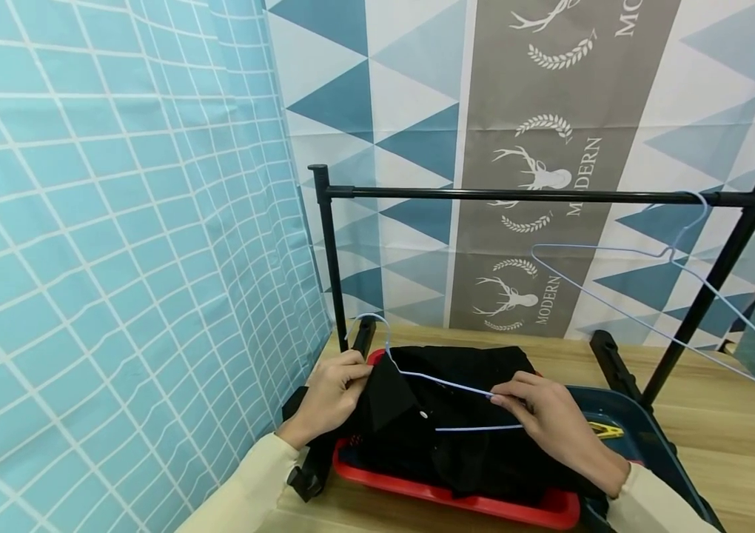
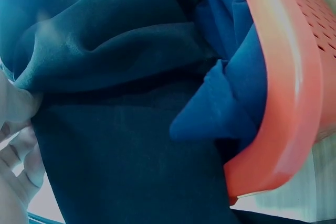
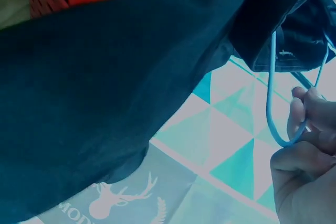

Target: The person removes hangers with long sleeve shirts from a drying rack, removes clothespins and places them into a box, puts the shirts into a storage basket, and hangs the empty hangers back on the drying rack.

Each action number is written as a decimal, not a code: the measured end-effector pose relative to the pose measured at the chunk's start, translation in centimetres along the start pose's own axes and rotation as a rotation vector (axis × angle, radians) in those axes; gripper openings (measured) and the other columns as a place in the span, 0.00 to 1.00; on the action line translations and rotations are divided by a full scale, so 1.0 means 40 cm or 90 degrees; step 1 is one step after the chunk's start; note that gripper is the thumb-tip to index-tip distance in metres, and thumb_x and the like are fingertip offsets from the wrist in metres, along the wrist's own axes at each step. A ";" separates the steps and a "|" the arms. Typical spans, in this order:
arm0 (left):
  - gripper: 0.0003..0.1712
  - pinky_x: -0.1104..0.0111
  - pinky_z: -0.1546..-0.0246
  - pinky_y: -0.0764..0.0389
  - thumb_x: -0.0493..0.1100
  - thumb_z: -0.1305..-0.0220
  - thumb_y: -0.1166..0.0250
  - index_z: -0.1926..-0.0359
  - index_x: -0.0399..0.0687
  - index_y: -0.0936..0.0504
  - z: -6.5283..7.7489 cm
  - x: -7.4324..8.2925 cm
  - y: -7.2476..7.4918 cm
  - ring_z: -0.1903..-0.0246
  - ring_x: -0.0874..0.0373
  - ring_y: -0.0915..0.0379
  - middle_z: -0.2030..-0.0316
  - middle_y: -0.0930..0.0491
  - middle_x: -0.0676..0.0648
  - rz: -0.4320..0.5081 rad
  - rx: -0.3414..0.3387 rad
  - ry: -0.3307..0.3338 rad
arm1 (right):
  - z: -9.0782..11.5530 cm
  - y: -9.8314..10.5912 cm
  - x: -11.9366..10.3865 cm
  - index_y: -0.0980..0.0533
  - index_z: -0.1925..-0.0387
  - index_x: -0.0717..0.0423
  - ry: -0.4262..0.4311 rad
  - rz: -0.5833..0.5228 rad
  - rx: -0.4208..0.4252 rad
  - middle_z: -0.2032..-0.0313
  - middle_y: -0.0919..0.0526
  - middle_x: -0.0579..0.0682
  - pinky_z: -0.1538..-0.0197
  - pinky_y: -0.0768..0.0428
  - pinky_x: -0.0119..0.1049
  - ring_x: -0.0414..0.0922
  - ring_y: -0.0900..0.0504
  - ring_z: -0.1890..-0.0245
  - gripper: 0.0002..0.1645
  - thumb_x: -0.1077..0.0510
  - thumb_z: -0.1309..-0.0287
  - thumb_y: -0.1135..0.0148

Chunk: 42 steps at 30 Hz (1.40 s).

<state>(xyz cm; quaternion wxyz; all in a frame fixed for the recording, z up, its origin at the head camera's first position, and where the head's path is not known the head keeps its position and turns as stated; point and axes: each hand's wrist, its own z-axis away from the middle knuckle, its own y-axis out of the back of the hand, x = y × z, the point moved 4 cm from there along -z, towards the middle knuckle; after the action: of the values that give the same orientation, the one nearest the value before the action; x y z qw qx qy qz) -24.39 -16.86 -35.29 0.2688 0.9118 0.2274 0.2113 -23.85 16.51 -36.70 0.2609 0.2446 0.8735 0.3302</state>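
A black shirt (image 1: 477, 459) with a collar and a pale button lies bunched over a red basket (image 1: 411, 486). My left hand (image 1: 332, 394) pinches the shirt's edge near the collar; in the left wrist view its thumb and fingers (image 2: 17, 103) grip the cloth. A light-blue wire clothes hanger (image 1: 447, 382) has its left part inside the shirt, with its hook standing above the collar. My right hand (image 1: 560, 422) holds the hanger's bare right end, which shows as a rounded loop in the right wrist view. Blue cloth (image 2: 231, 98) lies in the basket too.
A black clothes rack (image 1: 504, 195) stands behind the basket, with another light-blue hanger (image 1: 624, 316) hooked on its bar at the right. A dark blue basket (image 1: 644, 437) sits at the right, holding a yellow item (image 1: 606, 430). A curtain (image 1: 118, 222) hangs along the left.
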 end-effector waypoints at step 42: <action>0.17 0.74 0.68 0.24 0.19 0.41 0.35 0.65 0.43 0.10 0.021 -0.009 -0.029 0.71 0.66 0.27 0.69 0.22 0.54 0.023 -0.062 0.004 | 0.064 0.129 0.113 0.13 0.65 0.41 -0.011 0.046 0.097 0.69 0.21 0.30 0.70 0.34 0.22 0.31 0.30 0.75 0.22 0.73 0.48 0.25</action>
<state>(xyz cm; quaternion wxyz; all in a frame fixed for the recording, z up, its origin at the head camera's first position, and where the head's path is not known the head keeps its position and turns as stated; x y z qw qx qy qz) -24.60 -16.50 -36.70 0.3082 0.9010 0.2013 0.2297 -24.33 23.78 -36.03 0.2365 0.2982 0.8845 0.2698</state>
